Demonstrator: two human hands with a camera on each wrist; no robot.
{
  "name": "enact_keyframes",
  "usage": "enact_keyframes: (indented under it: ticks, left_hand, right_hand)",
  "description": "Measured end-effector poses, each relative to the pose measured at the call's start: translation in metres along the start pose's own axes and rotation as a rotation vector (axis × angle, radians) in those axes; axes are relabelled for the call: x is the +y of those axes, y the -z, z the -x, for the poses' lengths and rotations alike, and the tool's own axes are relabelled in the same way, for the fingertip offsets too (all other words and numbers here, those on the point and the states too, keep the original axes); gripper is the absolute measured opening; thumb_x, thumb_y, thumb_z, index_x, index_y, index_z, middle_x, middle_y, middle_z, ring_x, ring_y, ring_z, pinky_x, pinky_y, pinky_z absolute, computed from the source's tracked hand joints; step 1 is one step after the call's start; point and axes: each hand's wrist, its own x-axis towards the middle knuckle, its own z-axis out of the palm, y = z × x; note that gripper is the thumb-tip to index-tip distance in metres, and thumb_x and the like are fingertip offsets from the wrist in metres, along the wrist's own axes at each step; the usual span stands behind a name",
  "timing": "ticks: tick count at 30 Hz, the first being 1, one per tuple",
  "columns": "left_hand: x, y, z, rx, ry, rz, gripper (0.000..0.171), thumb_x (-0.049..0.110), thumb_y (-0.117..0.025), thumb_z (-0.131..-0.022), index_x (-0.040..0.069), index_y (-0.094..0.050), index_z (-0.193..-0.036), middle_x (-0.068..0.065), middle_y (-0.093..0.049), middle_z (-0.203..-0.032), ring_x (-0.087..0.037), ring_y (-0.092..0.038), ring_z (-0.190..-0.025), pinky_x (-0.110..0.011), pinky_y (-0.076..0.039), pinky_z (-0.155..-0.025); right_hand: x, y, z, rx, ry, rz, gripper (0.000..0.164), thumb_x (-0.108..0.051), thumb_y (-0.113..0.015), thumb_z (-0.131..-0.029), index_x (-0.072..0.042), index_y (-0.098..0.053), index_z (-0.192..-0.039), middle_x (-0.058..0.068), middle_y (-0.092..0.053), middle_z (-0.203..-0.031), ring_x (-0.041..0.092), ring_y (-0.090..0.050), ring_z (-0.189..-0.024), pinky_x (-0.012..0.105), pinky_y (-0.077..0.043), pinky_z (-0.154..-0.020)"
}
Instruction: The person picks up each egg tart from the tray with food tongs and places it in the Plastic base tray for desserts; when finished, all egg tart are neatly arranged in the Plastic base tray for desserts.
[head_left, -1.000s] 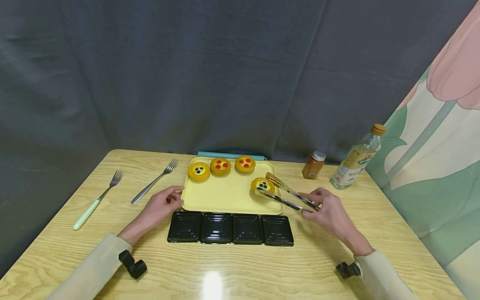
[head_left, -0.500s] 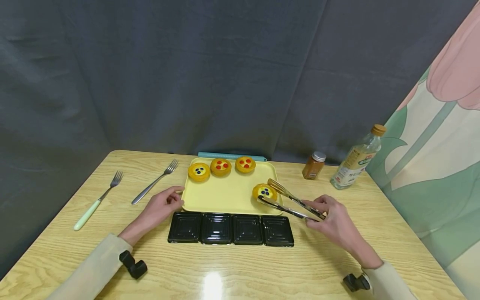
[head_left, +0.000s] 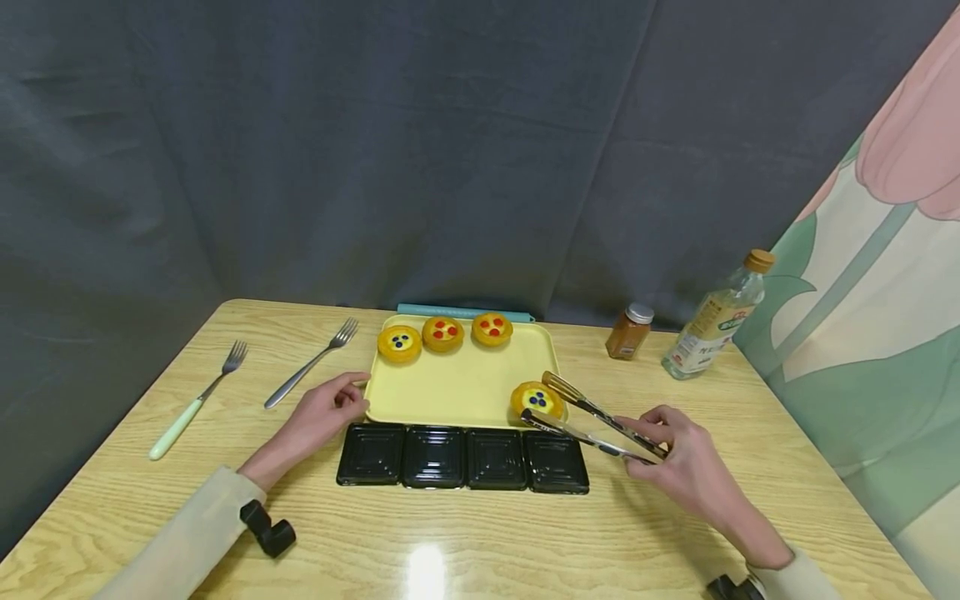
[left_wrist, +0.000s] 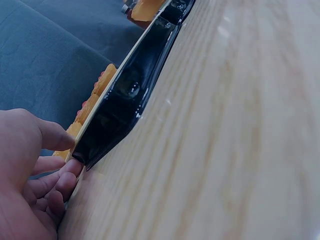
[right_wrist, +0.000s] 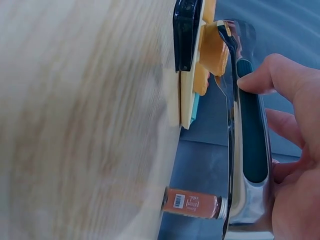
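My right hand (head_left: 690,462) grips metal tongs (head_left: 600,417) with dark handle inserts. The ends of the tongs lie on either side of a blueberry-topped tart (head_left: 536,402), at the front right corner of the yellow tray (head_left: 450,387). Whether that tart is lifted off the tray cannot be told. At the tray's left edge, my left hand (head_left: 326,408) holds the rim with thumb and fingers; the left wrist view shows the fingers (left_wrist: 52,185) curled by it. Along the tray's back sit another blueberry tart (head_left: 399,343) and two red-topped tarts (head_left: 442,333).
A row of black square plastic trays (head_left: 462,457) lies along the yellow tray's front edge. Two forks (head_left: 311,362) are at the left. A spice jar (head_left: 629,332) and a clear bottle (head_left: 712,325) stand at the back right. A teal bar (head_left: 465,312) lies behind the tray.
My right hand and the tongs have moved toward me and to the right. The blueberry tart between the tongs has moved with them toward the tray's front right corner. My left hand stays put.
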Motion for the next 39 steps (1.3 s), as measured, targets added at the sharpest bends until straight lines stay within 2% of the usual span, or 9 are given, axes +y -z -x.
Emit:
enact_keyframes:
  ticks: [6, 15, 29, 39]
  left_hand:
    - [0.0, -0.001, 0.0, -0.005, 0.002, -0.002, 0.048, 0.017, -0.064, -0.097, -0.001, -0.054, -0.14, -0.005, -0.06, -0.097, -0.02, -0.051, -0.082, -0.032, -0.042, -0.068]
    - [0.0, -0.001, 0.001, -0.009, 0.006, 0.002, 0.048, 0.018, -0.064, -0.097, 0.0, -0.054, -0.14, -0.005, -0.06, -0.097, -0.02, -0.051, -0.083, -0.033, -0.042, -0.068]
    - [0.0, -0.002, 0.002, -0.007, 0.012, 0.001, 0.047, 0.018, -0.064, -0.097, 0.0, -0.055, -0.14, -0.006, -0.06, -0.098, -0.021, -0.051, -0.082, -0.032, -0.042, -0.068]
    - [0.001, 0.0, 0.0, -0.003, -0.004, -0.004, 0.048, 0.017, -0.064, -0.097, -0.001, -0.054, -0.14, -0.006, -0.061, -0.098, -0.021, -0.051, -0.083, -0.032, -0.043, -0.068]
  right_hand:
    - [0.001, 0.001, 0.012, -0.003, -0.014, 0.001, 0.048, -0.006, -0.082, -0.077, -0.014, -0.075, -0.123, 0.001, -0.056, -0.099, 0.018, -0.051, -0.075, 0.027, -0.043, -0.056]
    - [-0.001, 0.005, 0.027, -0.001, -0.052, -0.005, 0.049, -0.006, -0.083, -0.075, -0.018, -0.076, -0.122, -0.001, -0.056, -0.099, 0.02, -0.051, -0.082, 0.026, -0.042, -0.056]
    - [-0.005, 0.008, 0.049, 0.026, -0.04, 0.034, 0.05, -0.006, -0.086, -0.072, -0.021, -0.077, -0.119, -0.005, -0.054, -0.102, 0.011, -0.048, -0.078, 0.025, -0.041, -0.057]
    - [-0.006, 0.009, 0.06, 0.023, -0.075, 0.056, 0.056, -0.008, -0.088, -0.07, -0.025, -0.076, -0.121, -0.006, -0.055, -0.103, 0.014, -0.05, -0.085, 0.025, -0.04, -0.06]
